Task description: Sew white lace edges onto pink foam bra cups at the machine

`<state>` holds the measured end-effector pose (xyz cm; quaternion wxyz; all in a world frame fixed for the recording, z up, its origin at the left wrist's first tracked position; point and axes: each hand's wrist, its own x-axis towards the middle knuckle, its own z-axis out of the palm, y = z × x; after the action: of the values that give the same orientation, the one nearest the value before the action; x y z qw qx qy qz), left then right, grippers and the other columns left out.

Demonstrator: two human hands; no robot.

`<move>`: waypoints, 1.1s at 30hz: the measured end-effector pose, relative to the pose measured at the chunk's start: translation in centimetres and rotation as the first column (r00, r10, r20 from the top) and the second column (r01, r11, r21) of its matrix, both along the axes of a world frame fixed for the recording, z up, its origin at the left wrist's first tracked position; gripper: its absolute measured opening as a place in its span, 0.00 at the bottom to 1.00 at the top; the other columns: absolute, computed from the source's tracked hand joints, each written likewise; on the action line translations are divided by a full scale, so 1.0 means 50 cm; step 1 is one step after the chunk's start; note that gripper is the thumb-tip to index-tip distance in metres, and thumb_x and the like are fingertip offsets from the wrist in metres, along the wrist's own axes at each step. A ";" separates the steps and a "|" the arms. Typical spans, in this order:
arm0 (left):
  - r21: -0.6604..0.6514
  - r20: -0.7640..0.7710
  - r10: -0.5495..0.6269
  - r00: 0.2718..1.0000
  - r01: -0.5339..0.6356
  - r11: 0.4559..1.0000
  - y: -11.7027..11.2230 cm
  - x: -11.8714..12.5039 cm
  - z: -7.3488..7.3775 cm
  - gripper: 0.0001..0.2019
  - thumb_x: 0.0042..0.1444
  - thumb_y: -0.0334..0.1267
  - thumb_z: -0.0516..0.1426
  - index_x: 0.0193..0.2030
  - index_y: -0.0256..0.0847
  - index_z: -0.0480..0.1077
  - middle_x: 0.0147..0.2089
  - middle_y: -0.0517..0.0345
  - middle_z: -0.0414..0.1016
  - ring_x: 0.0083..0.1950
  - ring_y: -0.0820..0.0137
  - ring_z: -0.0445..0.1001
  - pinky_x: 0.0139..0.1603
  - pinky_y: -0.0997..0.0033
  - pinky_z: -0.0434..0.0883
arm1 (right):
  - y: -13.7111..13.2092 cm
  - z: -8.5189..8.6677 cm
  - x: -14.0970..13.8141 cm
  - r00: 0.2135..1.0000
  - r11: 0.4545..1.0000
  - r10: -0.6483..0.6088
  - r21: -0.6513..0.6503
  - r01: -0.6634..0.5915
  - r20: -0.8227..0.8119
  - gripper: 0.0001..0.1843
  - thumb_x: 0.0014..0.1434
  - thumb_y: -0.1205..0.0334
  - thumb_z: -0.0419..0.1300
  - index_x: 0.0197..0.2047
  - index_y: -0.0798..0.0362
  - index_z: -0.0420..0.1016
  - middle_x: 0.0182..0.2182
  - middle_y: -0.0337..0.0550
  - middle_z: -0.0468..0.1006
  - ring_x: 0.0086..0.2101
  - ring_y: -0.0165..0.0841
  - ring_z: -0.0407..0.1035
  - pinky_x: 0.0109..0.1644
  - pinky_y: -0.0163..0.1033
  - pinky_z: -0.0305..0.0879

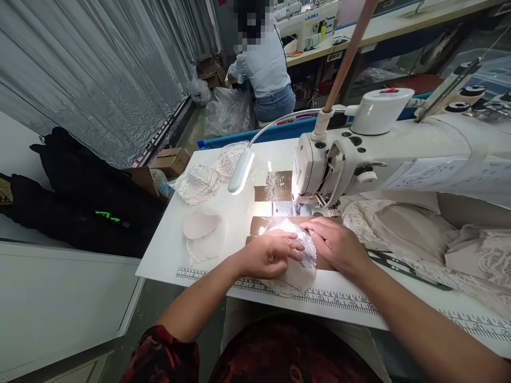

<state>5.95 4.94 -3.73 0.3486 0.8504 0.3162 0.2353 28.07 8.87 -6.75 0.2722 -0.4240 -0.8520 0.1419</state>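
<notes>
A white lace fabric piece (307,255) with a smooth beige part (297,275) lies on the sewing table in front of the sewing machine needle area. My left hand (273,254) is on its left side, the fingers curled in against the fabric. At the upper right edge my right hand (337,242) has its fingers pressed together on the lace, the tips close to the presser foot. What lies under the fingertips is hidden. Just beyond both hands stands the white sewing machine (315,170), its needle area lit brightly.
A cup-shaped beige piece with lace (203,227) lies to the left, and lace bundles (202,181) behind it. A lamp (241,170) hangs over the table. More lace fabric (419,223) is heaped at right. A seated person (265,69) works beyond.
</notes>
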 end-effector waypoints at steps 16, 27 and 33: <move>0.336 -0.332 0.220 0.917 -0.103 0.936 0.093 0.026 -0.035 0.18 0.60 0.34 0.50 0.54 0.32 0.70 0.59 0.43 0.70 0.58 0.59 0.69 0.59 0.58 0.69 | -0.001 0.014 -0.018 0.876 0.998 -0.055 0.038 0.041 0.479 0.20 0.59 0.72 0.48 0.49 0.53 0.76 0.33 0.47 0.72 0.34 0.36 0.62 0.36 0.40 0.53; 0.272 -0.403 0.084 0.911 0.032 0.962 0.142 0.007 -0.027 0.24 0.58 0.42 0.53 0.58 0.30 0.66 0.63 0.39 0.64 0.64 0.57 0.64 0.63 0.57 0.65 | 0.008 0.010 -0.029 0.898 0.989 -0.138 0.101 0.105 0.418 0.21 0.57 0.73 0.47 0.47 0.53 0.77 0.29 0.46 0.74 0.28 0.35 0.63 0.31 0.41 0.50; 0.154 -0.444 -0.017 0.896 0.095 0.983 0.164 -0.008 -0.013 0.25 0.55 0.33 0.53 0.60 0.31 0.65 0.66 0.42 0.59 0.67 0.60 0.59 0.67 0.61 0.60 | 0.011 0.013 -0.025 0.895 0.993 -0.112 0.086 0.083 0.433 0.21 0.57 0.71 0.47 0.48 0.53 0.76 0.30 0.45 0.75 0.27 0.34 0.66 0.30 0.40 0.52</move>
<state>5.56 13.16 -4.38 0.1999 0.9172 0.3406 0.0528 26.80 9.43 -6.12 0.0948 -0.4781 -0.8732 0.0017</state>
